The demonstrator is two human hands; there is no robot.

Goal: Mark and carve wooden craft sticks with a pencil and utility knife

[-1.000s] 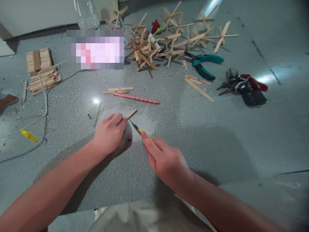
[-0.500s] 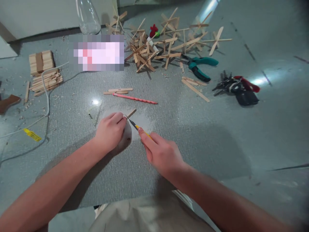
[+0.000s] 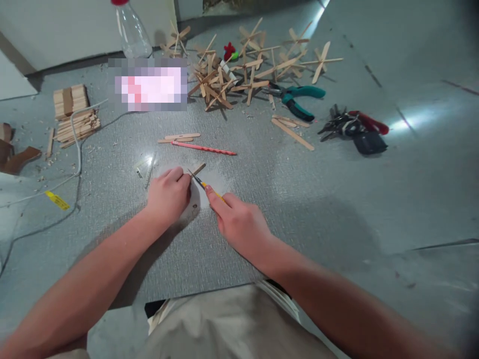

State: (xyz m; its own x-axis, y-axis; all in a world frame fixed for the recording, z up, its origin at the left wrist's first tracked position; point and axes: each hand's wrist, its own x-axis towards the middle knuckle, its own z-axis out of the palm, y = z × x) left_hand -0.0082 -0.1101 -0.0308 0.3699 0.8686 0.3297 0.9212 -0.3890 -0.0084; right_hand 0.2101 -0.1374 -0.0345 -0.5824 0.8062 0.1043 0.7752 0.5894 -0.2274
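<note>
My left hand (image 3: pixel 168 194) is closed, pinning a wooden craft stick (image 3: pixel 198 169) flat on the grey floor; only the stick's far end shows past my fingers. My right hand (image 3: pixel 237 224) grips a yellow-handled craft knife (image 3: pixel 204 185), forefinger along its back. The blade tip rests on the stick right beside my left fingertips. A pale dusty patch lies under both hands.
A pink pencil (image 3: pixel 204 148) and loose sticks (image 3: pixel 179 137) lie just beyond. Farther back are a heap of stick crosses (image 3: pixel 243 70), teal pliers (image 3: pixel 299 99), black-and-red tools (image 3: pixel 355 130), stacked sticks (image 3: pixel 73 114), a white cable (image 3: pixel 77 144) and a clear bottle (image 3: pixel 130 30).
Both hands keep the same grip on stick and knife. The view has tilted, so everything sits slightly lower and to the left, and the knife tip stays at the stick.
</note>
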